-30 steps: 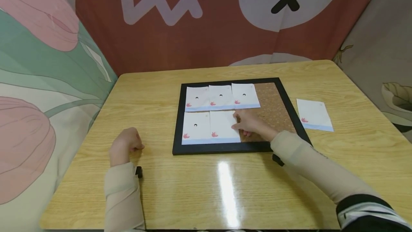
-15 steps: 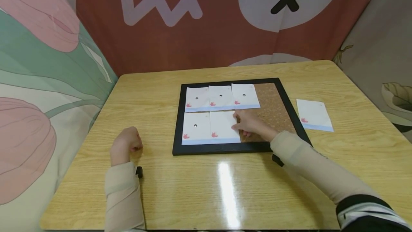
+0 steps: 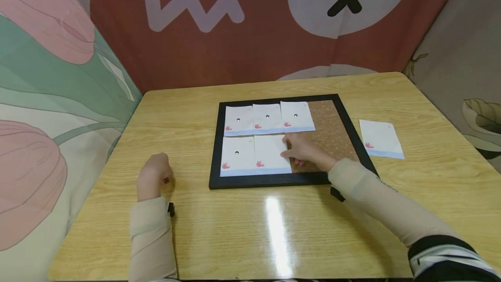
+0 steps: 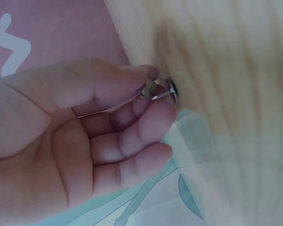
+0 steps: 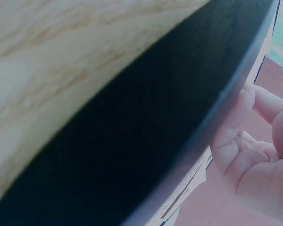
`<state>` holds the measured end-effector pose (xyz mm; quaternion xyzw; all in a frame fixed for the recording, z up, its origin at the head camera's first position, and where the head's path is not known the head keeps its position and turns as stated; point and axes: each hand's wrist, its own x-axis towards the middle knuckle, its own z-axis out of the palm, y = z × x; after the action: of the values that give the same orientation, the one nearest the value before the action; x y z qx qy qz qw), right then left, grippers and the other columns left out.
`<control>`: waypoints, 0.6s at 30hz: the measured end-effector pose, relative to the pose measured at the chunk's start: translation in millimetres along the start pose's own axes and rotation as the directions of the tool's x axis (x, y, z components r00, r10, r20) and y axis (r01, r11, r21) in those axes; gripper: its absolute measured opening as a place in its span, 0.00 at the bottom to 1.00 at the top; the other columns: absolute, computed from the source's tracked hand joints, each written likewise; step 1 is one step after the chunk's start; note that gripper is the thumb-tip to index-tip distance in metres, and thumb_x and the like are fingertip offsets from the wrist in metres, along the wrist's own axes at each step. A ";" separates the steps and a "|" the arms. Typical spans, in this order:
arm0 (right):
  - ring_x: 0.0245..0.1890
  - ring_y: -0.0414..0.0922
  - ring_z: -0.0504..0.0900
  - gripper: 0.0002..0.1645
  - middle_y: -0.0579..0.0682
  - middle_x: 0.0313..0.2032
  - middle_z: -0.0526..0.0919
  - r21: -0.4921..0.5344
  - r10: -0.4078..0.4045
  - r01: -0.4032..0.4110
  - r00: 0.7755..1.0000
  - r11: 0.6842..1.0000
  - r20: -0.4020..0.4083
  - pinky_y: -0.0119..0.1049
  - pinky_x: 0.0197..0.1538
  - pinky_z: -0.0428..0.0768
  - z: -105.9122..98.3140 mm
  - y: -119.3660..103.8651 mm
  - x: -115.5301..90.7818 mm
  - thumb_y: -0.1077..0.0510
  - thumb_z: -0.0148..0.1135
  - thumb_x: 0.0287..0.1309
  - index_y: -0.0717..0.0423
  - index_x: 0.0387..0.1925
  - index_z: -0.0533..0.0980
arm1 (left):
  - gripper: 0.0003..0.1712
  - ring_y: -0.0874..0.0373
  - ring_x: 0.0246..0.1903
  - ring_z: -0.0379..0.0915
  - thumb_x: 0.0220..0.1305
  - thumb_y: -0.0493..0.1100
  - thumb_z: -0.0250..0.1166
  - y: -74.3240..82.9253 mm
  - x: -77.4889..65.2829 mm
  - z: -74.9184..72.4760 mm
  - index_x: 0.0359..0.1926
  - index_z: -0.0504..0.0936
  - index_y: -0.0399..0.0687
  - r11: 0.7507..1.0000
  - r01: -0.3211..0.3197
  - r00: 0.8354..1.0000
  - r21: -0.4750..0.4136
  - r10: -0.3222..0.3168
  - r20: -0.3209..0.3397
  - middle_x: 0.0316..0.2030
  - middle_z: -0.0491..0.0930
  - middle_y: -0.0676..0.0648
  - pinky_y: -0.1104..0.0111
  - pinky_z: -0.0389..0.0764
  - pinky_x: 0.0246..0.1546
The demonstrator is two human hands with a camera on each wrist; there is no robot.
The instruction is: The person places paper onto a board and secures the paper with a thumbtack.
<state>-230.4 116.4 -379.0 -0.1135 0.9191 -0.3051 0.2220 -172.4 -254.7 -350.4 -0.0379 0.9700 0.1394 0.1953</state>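
My left hand [image 3: 155, 171] is low over the left part of the table, its fingers curled. In the left wrist view its fingertips hold a metal thumbtack [image 4: 172, 90], point towards the palm; a small brassy piece [image 4: 150, 88] shows by the thumb tip. My right hand [image 3: 307, 148] reaches over the cork board [image 3: 332, 127]. Its thumb and index finger, spread apart, press on the right edge of a white paper card [image 3: 270, 153] in the lower row. No tack shows on that card. To its left lies a card [image 3: 236, 160] with a tack in it.
Several tacked cards [image 3: 268, 119] line the board's upper row. The board has a black frame [image 3: 270, 182]. Another loose card [image 3: 381, 138] lies on the wooden table [image 3: 219, 229] right of the board. Printed fabric [image 3: 195, 55] hangs behind the table.
My left hand has turned and shifted slightly, its fingertips now tucked further in. The right hand and the card under it have stayed in place.
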 end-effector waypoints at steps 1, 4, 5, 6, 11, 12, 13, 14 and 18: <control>0.12 0.42 0.72 0.25 0.55 0.23 0.73 0.000 -0.002 0.002 1.000 1.000 0.001 0.33 0.16 0.73 0.1 0.1 -0.1 0.58 0.60 0.54 0.63 0.51 0.65 | 0.08 0.59 0.12 0.64 0.47 0.25 0.49 -0.1 0.5 0.5 0.19 0.73 0.33 1.000 -0.002 1.000 0.000 0.002 -0.009 0.17 0.72 0.43 0.72 0.66 0.13; 0.12 0.42 0.72 0.25 0.56 0.22 0.73 -0.002 -0.004 0.004 1.000 1.000 0.004 0.34 0.16 0.73 -0.3 0.0 0.2 0.58 0.61 0.54 0.63 0.51 0.65 | 0.13 0.59 0.12 0.61 0.50 0.26 0.46 -1.1 2.6 2.0 0.14 0.69 0.38 1.000 -0.024 0.999 -0.011 0.023 -0.035 0.15 0.70 0.44 0.71 0.64 0.13; 0.12 0.42 0.72 0.25 0.56 0.22 0.74 -0.003 -0.002 0.002 1.000 1.000 0.005 0.34 0.16 0.73 -0.7 -0.1 0.2 0.58 0.61 0.54 0.63 0.51 0.65 | 0.16 0.60 0.11 0.56 0.50 0.26 0.45 -0.8 2.7 2.0 0.12 0.66 0.41 0.999 -0.040 0.998 -0.022 0.039 -0.048 0.13 0.67 0.46 0.71 0.61 0.13; 0.12 0.42 0.72 0.25 0.56 0.22 0.74 -0.004 -0.002 0.002 1.000 1.000 0.007 0.34 0.16 0.73 -1.0 0.0 0.4 0.58 0.60 0.54 0.64 0.52 0.65 | 0.15 0.58 0.13 0.59 0.51 0.26 0.45 -0.3 2.6 2.0 0.12 0.67 0.39 0.998 -0.058 0.996 -0.022 0.056 -0.062 0.14 0.68 0.44 0.70 0.64 0.14; 0.12 0.42 0.72 0.26 0.55 0.21 0.74 -0.002 0.000 0.000 1.000 1.000 0.011 0.33 0.16 0.73 -1.0 0.6 0.9 0.58 0.60 0.54 0.64 0.53 0.64 | 0.09 0.51 0.22 0.65 0.51 0.27 0.49 4.5 2.4 1.1 0.20 0.74 0.33 0.993 -0.117 0.986 -0.027 0.113 -0.125 0.21 0.72 0.41 0.62 0.70 0.25; 0.11 0.42 0.72 0.25 0.55 0.20 0.74 -0.003 -0.002 0.002 1.000 1.000 0.011 0.33 0.16 0.73 -0.9 0.8 0.9 0.58 0.60 0.54 0.64 0.52 0.65 | 0.07 0.48 0.27 0.69 0.52 0.28 0.51 5.3 3.1 1.2 0.26 0.76 0.30 0.993 -0.119 0.984 -0.022 0.115 -0.134 0.26 0.75 0.38 0.59 0.72 0.30; 0.11 0.42 0.72 0.25 0.55 0.21 0.73 -0.003 -0.003 0.003 1.000 1.000 0.010 0.33 0.16 0.73 -0.7 1.0 0.7 0.58 0.60 0.54 0.63 0.51 0.65 | 0.06 0.48 0.27 0.69 0.52 0.28 0.52 6.2 4.0 1.4 0.26 0.76 0.30 0.992 -0.123 0.983 -0.025 0.118 -0.141 0.26 0.75 0.37 0.59 0.72 0.30; 0.12 0.42 0.72 0.24 0.55 0.21 0.73 -0.002 -0.003 0.003 1.000 1.000 0.008 0.33 0.16 0.73 -0.4 1.2 0.7 0.58 0.60 0.54 0.63 0.50 0.65 | 0.06 0.48 0.28 0.69 0.52 0.28 0.53 7.0 5.0 1.5 0.27 0.77 0.29 0.992 -0.123 0.982 -0.032 0.118 -0.145 0.27 0.75 0.37 0.59 0.72 0.30; 0.12 0.42 0.71 0.18 0.55 0.21 0.73 -0.001 -0.003 0.003 1.000 1.000 0.001 0.33 0.16 0.73 0.3 1.0 0.9 0.58 0.61 0.54 0.61 0.43 0.65 | 0.08 0.48 0.27 0.74 0.54 0.28 0.57 9.7 8.4 0.0 0.35 0.77 0.25 0.991 -0.123 0.983 -0.056 0.114 -0.144 0.32 0.77 0.33 0.58 0.74 0.32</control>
<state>-231.1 116.7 -380.1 -0.1151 0.9190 -0.3047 0.2221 -181.4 -245.5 -351.2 0.0039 0.9769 0.1789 0.1166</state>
